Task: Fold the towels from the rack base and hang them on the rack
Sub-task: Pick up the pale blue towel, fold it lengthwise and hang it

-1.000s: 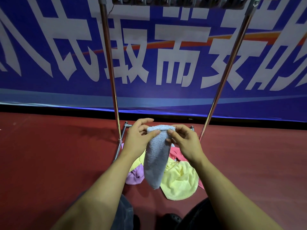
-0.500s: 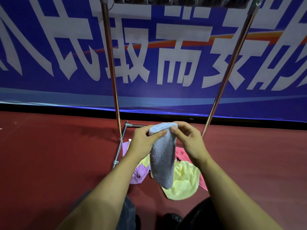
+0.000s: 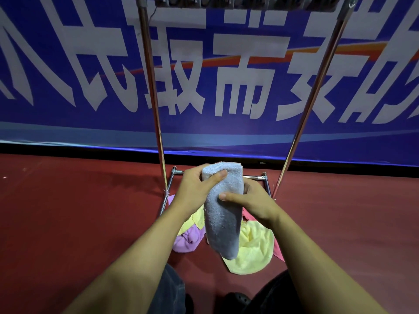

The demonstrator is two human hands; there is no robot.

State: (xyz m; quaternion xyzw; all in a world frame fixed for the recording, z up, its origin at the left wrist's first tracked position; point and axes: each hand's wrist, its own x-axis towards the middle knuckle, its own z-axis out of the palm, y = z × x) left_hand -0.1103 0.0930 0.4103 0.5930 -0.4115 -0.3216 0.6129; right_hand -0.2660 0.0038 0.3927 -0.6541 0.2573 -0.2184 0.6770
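Partly hidden: right hand [image 3: 251, 200] fingers behind grey towel [image 3: 223, 214]; left hand [image 3: 197, 189] grips top; both clamped.

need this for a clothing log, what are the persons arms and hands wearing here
Both forearms are bare to the bottom edge of the picture: no sleeves in view. The left hand and right hand have no gloves, and no rings, watch or wristbands show on either. Fingernails are short and unpainted. Below the arms, dark trousers and a dark shoe show.
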